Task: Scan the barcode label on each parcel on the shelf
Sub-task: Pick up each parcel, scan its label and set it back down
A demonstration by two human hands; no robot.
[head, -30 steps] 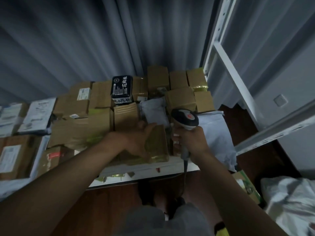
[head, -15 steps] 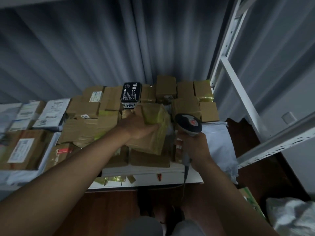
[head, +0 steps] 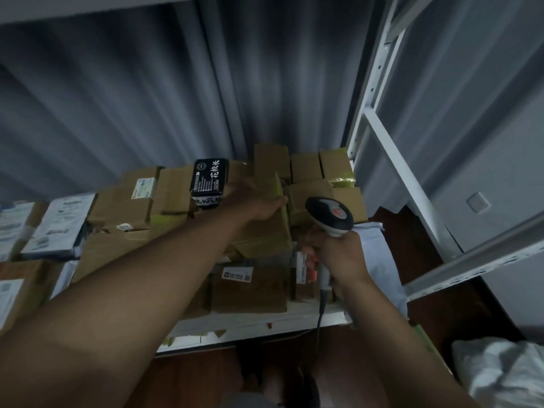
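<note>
Many cardboard parcels fill the white shelf (head: 265, 322). My left hand (head: 253, 201) reaches over the pile and grips a tape-wrapped cardboard parcel (head: 268, 228), which is tilted on top of other boxes in the middle. To its right my right hand (head: 335, 254) holds the handle of a grey and black barcode scanner (head: 329, 216), its head pointing toward the parcels. Below the held parcel lies a box with a blue and white label (head: 237, 273). A black box with white lettering (head: 209, 179) stands just left of my left hand.
Labelled parcels (head: 59, 228) lie at the left. A white poly bag (head: 379, 260) hangs over the shelf's right end. White shelf uprights and a beam (head: 482, 260) stand at the right, grey curtains behind. A white bag (head: 500, 375) lies on the dark floor.
My left hand lifted the tape-wrapped parcel from the front of the pile and carried it up and back over the boxes, uncovering the labelled box beneath. The right hand with the scanner stayed close by.
</note>
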